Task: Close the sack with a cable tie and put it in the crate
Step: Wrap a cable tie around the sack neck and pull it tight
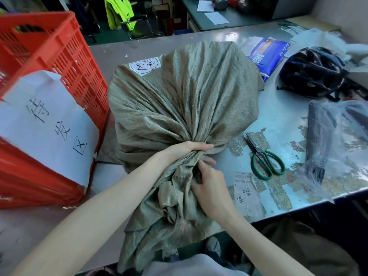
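A full grey-green woven sack [185,100] lies on the metal table [278,124], its mouth gathered toward me and its loose end hanging over the near edge. My left hand [187,149] is clenched around the bunched neck from the left. My right hand [211,186] grips the twisted cloth just below the neck, fingers tucked into the folds. No cable tie shows. The red plastic crate [51,56] stands at the left, touching the sack, with a white handwritten paper sign [47,126] on its near wall.
Green-handled scissors [262,156] lie right of the neck. A black helmet [312,70], a blue packet [264,54] and a clear bag of dark items [336,136] crowd the right side. A paper label [247,194] sticks near the table's edge.
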The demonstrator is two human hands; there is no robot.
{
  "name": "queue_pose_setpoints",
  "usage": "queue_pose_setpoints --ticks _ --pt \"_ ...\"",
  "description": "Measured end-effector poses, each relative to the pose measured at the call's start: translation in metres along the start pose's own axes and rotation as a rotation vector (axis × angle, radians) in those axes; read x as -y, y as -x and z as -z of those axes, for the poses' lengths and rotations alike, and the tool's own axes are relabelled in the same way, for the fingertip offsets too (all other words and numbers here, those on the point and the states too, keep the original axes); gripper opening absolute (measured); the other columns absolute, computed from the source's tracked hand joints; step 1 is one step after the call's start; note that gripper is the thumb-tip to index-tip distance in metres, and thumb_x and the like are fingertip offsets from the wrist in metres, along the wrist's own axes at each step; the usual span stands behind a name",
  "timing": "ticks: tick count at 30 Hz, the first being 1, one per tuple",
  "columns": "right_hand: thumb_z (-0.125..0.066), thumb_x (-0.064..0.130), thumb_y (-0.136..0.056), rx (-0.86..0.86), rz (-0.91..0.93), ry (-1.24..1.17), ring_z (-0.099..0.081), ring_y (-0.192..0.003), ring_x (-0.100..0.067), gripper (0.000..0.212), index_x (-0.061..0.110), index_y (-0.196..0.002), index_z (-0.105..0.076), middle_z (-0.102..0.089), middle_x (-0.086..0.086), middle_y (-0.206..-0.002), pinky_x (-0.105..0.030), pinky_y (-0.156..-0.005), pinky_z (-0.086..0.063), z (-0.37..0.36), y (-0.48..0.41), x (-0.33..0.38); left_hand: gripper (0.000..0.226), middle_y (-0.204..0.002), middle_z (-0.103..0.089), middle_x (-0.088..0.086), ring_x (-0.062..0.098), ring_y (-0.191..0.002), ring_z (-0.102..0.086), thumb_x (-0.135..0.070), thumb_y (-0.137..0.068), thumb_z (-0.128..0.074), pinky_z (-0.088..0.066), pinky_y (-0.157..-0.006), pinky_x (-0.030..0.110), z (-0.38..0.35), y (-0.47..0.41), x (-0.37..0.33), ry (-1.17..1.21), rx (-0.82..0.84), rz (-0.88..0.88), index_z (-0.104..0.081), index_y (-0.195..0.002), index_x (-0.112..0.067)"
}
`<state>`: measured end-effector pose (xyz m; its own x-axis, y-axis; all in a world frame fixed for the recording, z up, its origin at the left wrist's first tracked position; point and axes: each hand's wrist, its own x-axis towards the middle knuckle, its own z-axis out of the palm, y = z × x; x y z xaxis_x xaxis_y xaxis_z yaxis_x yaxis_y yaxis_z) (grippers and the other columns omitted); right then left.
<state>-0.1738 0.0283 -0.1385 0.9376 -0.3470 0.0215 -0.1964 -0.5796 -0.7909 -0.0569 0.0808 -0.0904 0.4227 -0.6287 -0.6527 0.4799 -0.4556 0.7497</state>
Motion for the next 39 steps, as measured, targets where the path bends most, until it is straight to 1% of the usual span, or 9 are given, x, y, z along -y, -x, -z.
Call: queue_pose_setpoints --ticks 4,8,13,17,20,23,28,34,39 --pt "-0.053 0.004 -0.080 -0.022 0.082 -0.015 -0.051 -0.063 -0.016 0.007 0.010 -0.080 -0.054 -0.058 -0.003 -0.074 -0.025 -0.054 -0.039 -0.001 0.007 -0.001 0.017 -0.052 -0.068 -0.001 0.009 -0.045 -0.065 -0.001 -0.091 -0.047 -0.045 -0.040 0.014 0.002 -0.022 0.006 0.069 -0.099 -0.006 -0.058 -0.078 -0.001" --pt "-0.055 -0.002 -0.079 0.010 -0.032 -0.156 -0.061 -0.074 -0.003 0.031 0.015 -0.102 -0.067 -0.068 0.008 -0.086 -0.012 -0.066 -0.047 0.015 0.004 -0.013 0.030 -0.053 -0.068 -0.008 0.010 -0.061 -0.062 0.002 -0.085 -0.053 -0.048 -0.055 0.016 0.006 -0.046 0.007 -0.049 -0.321 -0.102 -0.071 -0.064 -0.010" --pt "-0.056 -0.004 -0.083 -0.153 -0.292 -0.256 -0.066 -0.087 -0.010 0.026 0.009 -0.102 -0.068 -0.071 0.001 -0.093 -0.021 -0.079 -0.052 0.055 -0.010 -0.061 0.050 -0.116 -0.068 0.023 0.033 -0.108 -0.065 -0.010 -0.081 -0.057 -0.049 -0.065 0.028 0.008 -0.077 -0.009 -0.099 -0.548 -0.150 -0.066 -0.036 -0.031" --pt "-0.057 0.002 -0.088 -0.476 -0.415 -0.227 -0.062 -0.086 -0.016 0.019 0.007 -0.105 -0.064 -0.067 -0.002 -0.093 -0.026 -0.080 -0.049 0.092 -0.020 -0.107 0.049 -0.115 -0.067 0.026 0.035 -0.106 -0.065 -0.010 -0.087 -0.053 -0.045 -0.058 0.025 0.007 -0.097 -0.017 -0.080 -0.607 -0.224 -0.067 -0.041 -0.020" --pt "-0.053 0.006 -0.091 -0.716 -0.509 -0.092 -0.059 -0.088 -0.024 0.018 0.002 -0.106 -0.061 -0.064 -0.009 -0.098 -0.035 -0.080 -0.049 0.122 -0.025 -0.153 0.023 -0.109 -0.067 0.028 0.034 -0.112 -0.059 -0.004 -0.088 -0.051 -0.039 -0.078 0.026 0.001 -0.109 -0.012 -0.101 -0.659 -0.309 -0.068 -0.072 -0.002" --pt "-0.051 0.005 -0.091 -0.859 -0.667 0.098 -0.059 -0.093 -0.036 0.016 -0.002 -0.101 -0.060 -0.064 -0.021 -0.101 -0.045 -0.082 -0.046 0.147 -0.024 -0.205 0.027 -0.106 -0.064 0.034 0.042 -0.104 -0.061 -0.006 -0.087 -0.053 -0.039 -0.076 0.027 -0.009 -0.114 -0.001 -0.042 -0.756 -0.334 -0.051 -0.060 -0.009" --pt "-0.052 0.008 -0.085 -0.782 -1.003 0.267 -0.053 -0.107 -0.047 0.023 -0.007 -0.100 -0.058 -0.058 -0.032 -0.108 -0.052 -0.085 -0.046 0.166 -0.010 -0.254 0.012 -0.110 -0.062 0.037 0.044 -0.101 -0.062 -0.011 -0.091 -0.053 -0.049 -0.081 0.041 -0.026 -0.115 0.018 0.022 -0.805 -0.359 -0.052 -0.084 -0.002" --pt "-0.051 -0.002 -0.082 -0.658 -0.951 0.183 -0.048 -0.059 -0.031 0.015 -0.003 -0.067 -0.049 -0.046 -0.017 -0.059 -0.030 -0.044 -0.028 0.177 -0.013 -0.262 0.015 -0.098 -0.066 0.017 0.026 -0.104 -0.056 -0.016 -0.077 -0.051 -0.032 -0.082 0.016 -0.016 -0.125 0.027 -0.113 -0.769 -0.470 -0.050 -0.069 -0.003" --pt "-0.047 -0.003 -0.086 -0.672 -0.884 0.159 -0.051 -0.077 -0.030 0.008 -0.002 -0.094 -0.050 -0.050 -0.017 -0.083 -0.034 -0.056 -0.033 0.172 -0.003 -0.246 0.018 -0.090 -0.058 0.009 0.020 -0.093 -0.054 -0.021 -0.078 -0.049 -0.033 -0.078 0.016 -0.011 -0.128 0.025 -0.148 -0.768 -0.431 -0.050 -0.075 -0.004"
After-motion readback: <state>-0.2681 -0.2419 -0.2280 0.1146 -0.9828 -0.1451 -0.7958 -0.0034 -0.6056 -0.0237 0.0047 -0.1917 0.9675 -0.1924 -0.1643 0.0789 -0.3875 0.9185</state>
